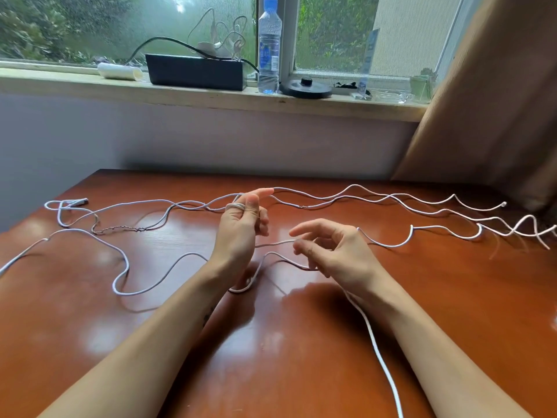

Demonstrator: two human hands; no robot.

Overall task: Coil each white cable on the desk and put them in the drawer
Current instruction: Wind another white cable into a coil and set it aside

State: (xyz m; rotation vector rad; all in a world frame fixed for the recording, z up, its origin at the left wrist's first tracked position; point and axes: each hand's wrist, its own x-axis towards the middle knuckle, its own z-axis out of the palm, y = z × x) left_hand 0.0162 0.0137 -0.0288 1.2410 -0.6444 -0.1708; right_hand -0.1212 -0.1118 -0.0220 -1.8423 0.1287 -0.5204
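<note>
Just one wide-angle cam, worn on the head, looking forward and down across the desk from its near edge, close over the left hand and right hand, windowsill and window up top.

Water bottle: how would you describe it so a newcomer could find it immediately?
Look at the wooden windowsill behind the desk. Near its middle, between a black box and a flat black disc, stands the water bottle. It alone is tall and clear, with a blue cap and label.
</note>
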